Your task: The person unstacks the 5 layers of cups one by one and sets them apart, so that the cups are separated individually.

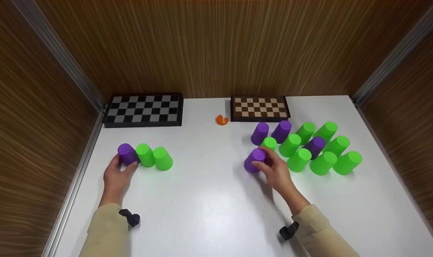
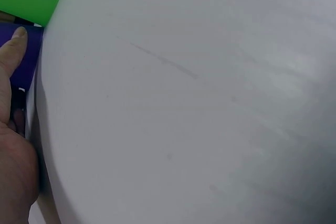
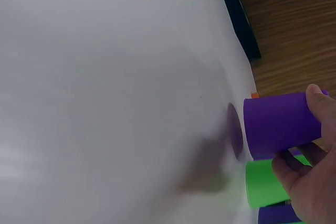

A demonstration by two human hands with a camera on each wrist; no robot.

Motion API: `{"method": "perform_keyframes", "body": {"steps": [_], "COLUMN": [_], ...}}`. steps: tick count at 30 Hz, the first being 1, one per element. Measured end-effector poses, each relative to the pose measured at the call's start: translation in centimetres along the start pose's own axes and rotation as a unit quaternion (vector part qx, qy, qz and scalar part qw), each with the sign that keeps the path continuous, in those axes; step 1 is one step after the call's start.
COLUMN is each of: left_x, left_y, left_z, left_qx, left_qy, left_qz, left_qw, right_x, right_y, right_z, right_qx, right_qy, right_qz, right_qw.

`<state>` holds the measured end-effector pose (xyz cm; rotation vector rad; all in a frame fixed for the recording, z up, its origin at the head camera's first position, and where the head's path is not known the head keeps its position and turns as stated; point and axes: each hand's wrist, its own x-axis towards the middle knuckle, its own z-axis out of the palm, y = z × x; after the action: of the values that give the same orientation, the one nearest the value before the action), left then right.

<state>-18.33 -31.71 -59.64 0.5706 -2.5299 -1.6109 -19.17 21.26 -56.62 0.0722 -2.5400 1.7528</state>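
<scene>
On the left, an upside-down purple cup (image 1: pixel 128 154) stands on the white table. My left hand (image 1: pixel 115 177) holds it low down, fingers at one side and thumb at the other. Close beside it are two inverted green cups, one (image 1: pixel 145 155) next to the purple cup and another (image 1: pixel 163 159) further right. My right hand (image 1: pixel 277 174) grips a second purple cup (image 3: pixel 281 124) between thumb and fingers. In the right wrist view this cup hangs just above the table, apart from its reflection. Behind that hand stands a green cup (image 1: pixel 269 142), partly hidden.
Right of my right hand stand several inverted green cups (image 1: pixel 323 163) and a purple one (image 1: pixel 315 147). Two more purple cups (image 1: pixel 260 133) are behind. Along the back wall lie a black-and-grey checkered board (image 1: pixel 143 110), a brown checkered board (image 1: pixel 260 107) and a small orange piece (image 1: pixel 221 120).
</scene>
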Motion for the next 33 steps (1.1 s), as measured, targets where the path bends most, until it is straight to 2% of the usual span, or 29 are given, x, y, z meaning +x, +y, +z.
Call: {"method": "perform_keyframes", "body": {"steps": [8,16,19,26,33], "left_x": [-0.2,-0.3,-0.3,-0.3,-0.3], "left_y": [0.1,0.1,0.1,0.2,0.2], "left_z": [0.0,0.0,0.0,-0.1,-0.1], "left_qx": [0.008,0.011,0.009,0.008,0.017], "left_qy": [-0.002,0.002,0.001,-0.005,0.004], "left_qz": [-0.007,-0.005,0.0,0.001,0.008], "left_qw": [0.9999,0.9999,1.0,1.0,0.9998], "right_x": [-1.0,-1.3,-1.4,-1.6,-1.6], "right_y": [1.2,2.3,2.6,2.8,2.9], "right_z": [-2.6,-4.2,-4.6,-4.6,-4.5], "right_qx": [-0.002,-0.038,-0.04,-0.006,-0.001], "right_qy": [0.016,0.033,0.036,0.033,0.025], "right_qz": [0.018,0.026,0.032,0.036,0.037], "right_qw": [0.9997,0.9984,0.998,0.9988,0.999]}}
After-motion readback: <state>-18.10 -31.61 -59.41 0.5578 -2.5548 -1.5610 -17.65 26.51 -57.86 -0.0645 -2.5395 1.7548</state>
